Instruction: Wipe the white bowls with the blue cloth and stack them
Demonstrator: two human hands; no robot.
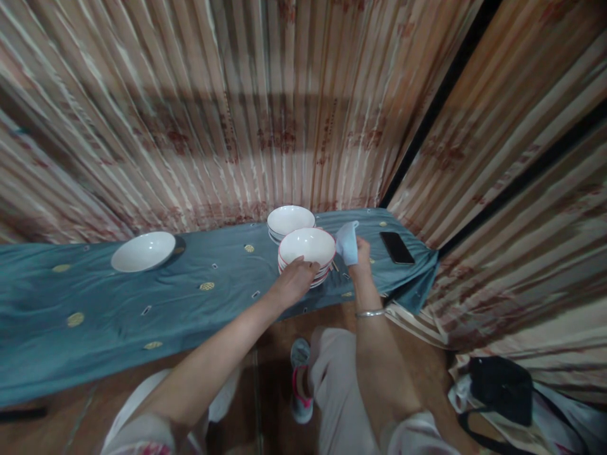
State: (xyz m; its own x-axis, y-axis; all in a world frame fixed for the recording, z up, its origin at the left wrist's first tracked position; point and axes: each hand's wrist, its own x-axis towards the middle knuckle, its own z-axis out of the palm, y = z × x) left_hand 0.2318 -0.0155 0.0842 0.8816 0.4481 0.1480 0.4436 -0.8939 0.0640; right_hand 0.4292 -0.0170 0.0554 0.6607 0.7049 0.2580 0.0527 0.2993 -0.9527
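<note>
A stack of white bowls with red rims stands on the cloth-covered table. My left hand is at the near side of this stack, its fingers closed over the rim of the top bowl. To the right of the stack, my right hand grips a light blue cloth that hangs folded from the fingers, close to the bowls' rim. Just behind sits a second stack of white bowls, partly covered by the front one. Something thin, like a stick, shows beside the front stack, too small to name.
One large white bowl rests tilted at the table's left. A black phone lies near the right end of the teal tablecloth. Patterned curtains hang behind. A black bag is at the lower right.
</note>
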